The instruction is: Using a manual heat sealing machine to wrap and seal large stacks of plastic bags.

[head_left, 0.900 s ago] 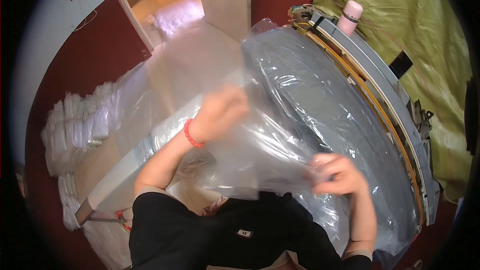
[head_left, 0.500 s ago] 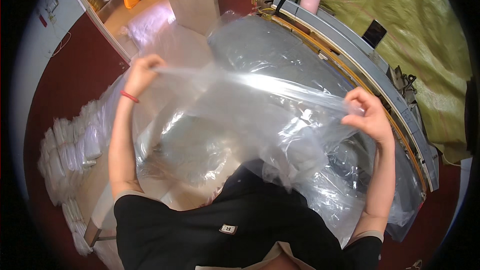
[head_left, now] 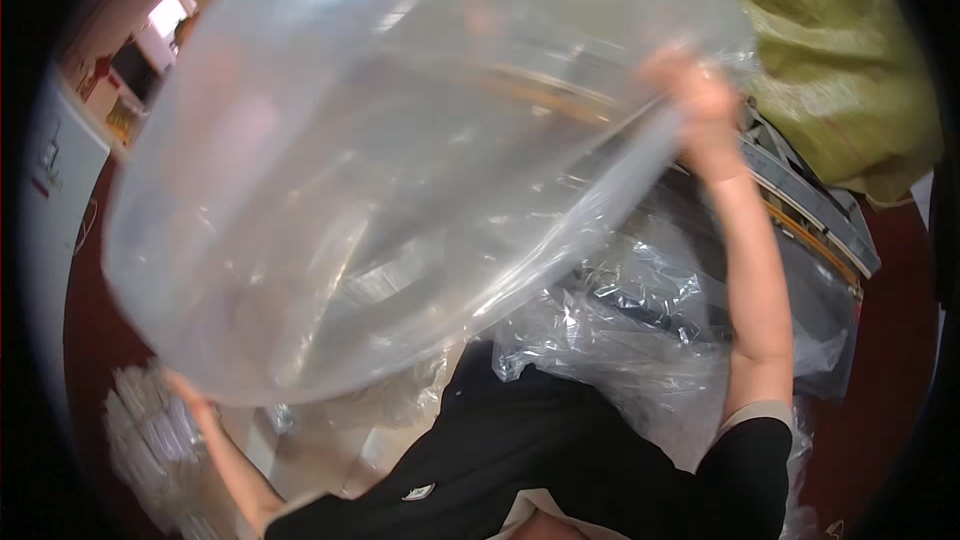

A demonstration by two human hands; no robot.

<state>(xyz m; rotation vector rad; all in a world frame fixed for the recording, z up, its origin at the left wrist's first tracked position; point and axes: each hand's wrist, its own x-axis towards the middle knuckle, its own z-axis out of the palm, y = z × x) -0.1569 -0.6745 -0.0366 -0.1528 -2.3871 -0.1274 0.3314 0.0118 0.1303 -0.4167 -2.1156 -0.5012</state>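
Note:
A large clear plastic bag (head_left: 380, 200) billows out between my hands, puffed with air and covering much of the view. My right hand (head_left: 695, 105), raised at the upper right and smeared by motion, is closed round the gathered edge of the bag. Low at the left, my left hand (head_left: 190, 395) grips the bag's other end; its fingertips are partly hidden by the film. The near edge of the bag runs slanting from one hand to the other, above my lap.
More crumpled clear plastic sheeting (head_left: 620, 310) lies in front of me at the right. Beyond it is a long grey machine bar (head_left: 810, 185) with an orange strip, beside a green woven cover (head_left: 840, 70). Folded bundles of clear bags (head_left: 150, 440) are stacked at the lower left.
The plastic, earlier stretched nearly level between both hands, has swelled with air. My left hand has dropped down and left; my right has risen. The view has shifted.

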